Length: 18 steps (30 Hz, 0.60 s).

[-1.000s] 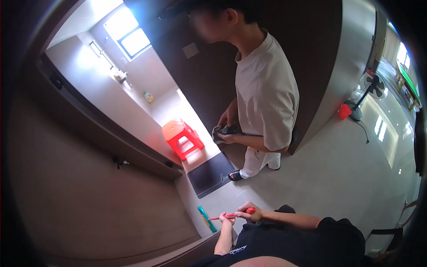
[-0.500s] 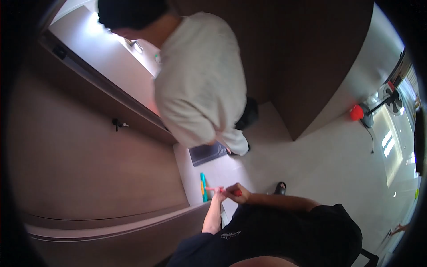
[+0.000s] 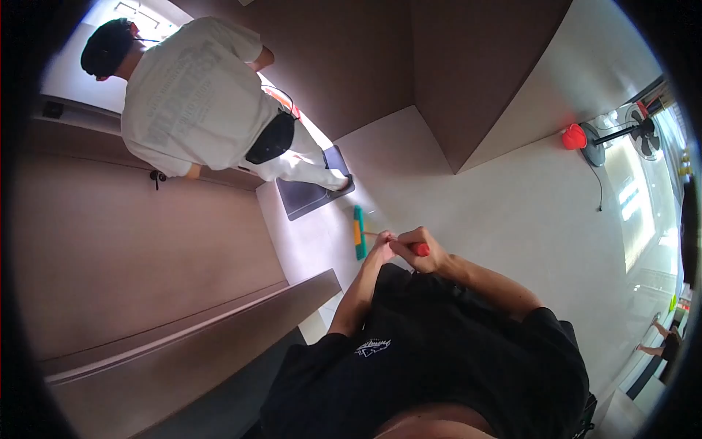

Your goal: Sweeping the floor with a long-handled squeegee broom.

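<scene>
A broom with a green and yellow head rests on the pale tiled floor, seen from above. Its thin handle, ending in a red grip, comes up toward my chest. My right hand is wrapped around the red end. Just below it, my left hand grips the handle as well, and the two hands are close together. Between the hands the handle is mostly hidden.
Ahead on the left, another person in white steps on a dark doormat in the doorway. A brown panel juts in at left. A brown wall is ahead. At far right stand a red bucket and a floor fan.
The other person has moved leftward into the doorway, uncovering the mat. My hands and the broom now appear farther forward and to the right in view; both hands still hold the handle.
</scene>
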Available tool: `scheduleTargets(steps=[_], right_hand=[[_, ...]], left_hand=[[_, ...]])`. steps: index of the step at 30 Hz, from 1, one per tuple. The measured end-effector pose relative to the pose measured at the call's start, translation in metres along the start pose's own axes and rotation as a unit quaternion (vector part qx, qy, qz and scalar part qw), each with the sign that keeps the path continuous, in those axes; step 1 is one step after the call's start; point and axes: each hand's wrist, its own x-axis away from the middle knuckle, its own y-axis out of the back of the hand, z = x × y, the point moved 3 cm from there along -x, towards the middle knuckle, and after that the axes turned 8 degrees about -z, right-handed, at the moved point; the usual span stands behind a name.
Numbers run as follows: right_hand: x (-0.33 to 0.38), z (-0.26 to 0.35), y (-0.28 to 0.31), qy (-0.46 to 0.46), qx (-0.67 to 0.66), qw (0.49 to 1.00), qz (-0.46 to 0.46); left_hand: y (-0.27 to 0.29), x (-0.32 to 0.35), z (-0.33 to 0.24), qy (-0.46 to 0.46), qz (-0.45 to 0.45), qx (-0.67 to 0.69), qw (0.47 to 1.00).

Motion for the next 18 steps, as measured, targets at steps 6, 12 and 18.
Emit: scheduleTargets(steps=[6,12,18], right_hand=[[-0.014,0.022,0.04,-0.038,0.07,0.997,0.014],[-0.055,0.043,0.049,0.02,0.064,0.984,-0.163],[-0.089,0.036,0.042,0.078,0.116,0.955,-0.263]], left_hand=[[-0.14,0.025,0.013,-0.078,0.018,-0.006,0.997],[-0.186,0.014,-0.039,-0.114,0.087,-0.011,0.99],[-0.218,0.044,-0.13,-0.117,0.072,-0.059,0.989]])
